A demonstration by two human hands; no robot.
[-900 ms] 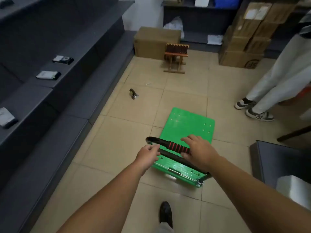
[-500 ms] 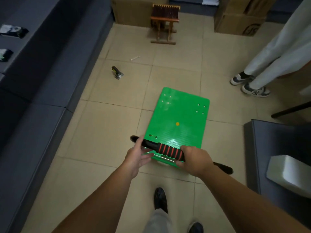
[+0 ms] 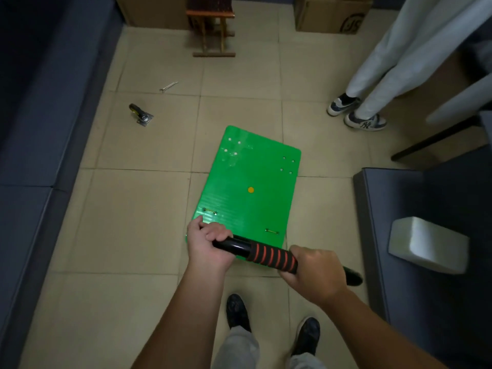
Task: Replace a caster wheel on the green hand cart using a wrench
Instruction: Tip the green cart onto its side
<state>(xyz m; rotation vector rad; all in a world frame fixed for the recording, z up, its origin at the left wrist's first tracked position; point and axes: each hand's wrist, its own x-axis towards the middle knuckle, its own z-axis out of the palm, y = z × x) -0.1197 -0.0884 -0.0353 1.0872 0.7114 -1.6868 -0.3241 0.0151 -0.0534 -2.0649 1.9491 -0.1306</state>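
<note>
View from above, looking down at a tiled floor. A green hand cart [image 3: 253, 187] lies flat in the middle, deck up, its far end pointing away. Both hands grasp its black handle [image 3: 269, 255] at the near end. The left hand [image 3: 207, 243] is clenched round the bare glossy tube. The right hand [image 3: 312, 270] is clenched round the end of the red-striped foam grip.

The step in hand looks like positioning the cart so its underside can be reached. The wheels are hidden beneath the deck, so which one needs changing cannot be told. To do this well, keep both grips firm, tip the cart steadily, and keep the person's own shoes [image 3: 237, 312], just behind the handle, clear of its edge.

A loose caster wheel [image 3: 139, 114] lies on the floor to the far left, with a small wrench [image 3: 168, 86] beyond it, both well apart from the cart. A wooden stool [image 3: 211, 27] and a cardboard box [image 3: 332, 14] stand further off. A bystander's sneakers [image 3: 356, 115] are near the cart's far right corner and may crowd the turn. Dark furniture hems in both sides; a white block [image 3: 426, 245] rests on the right piece.
</note>
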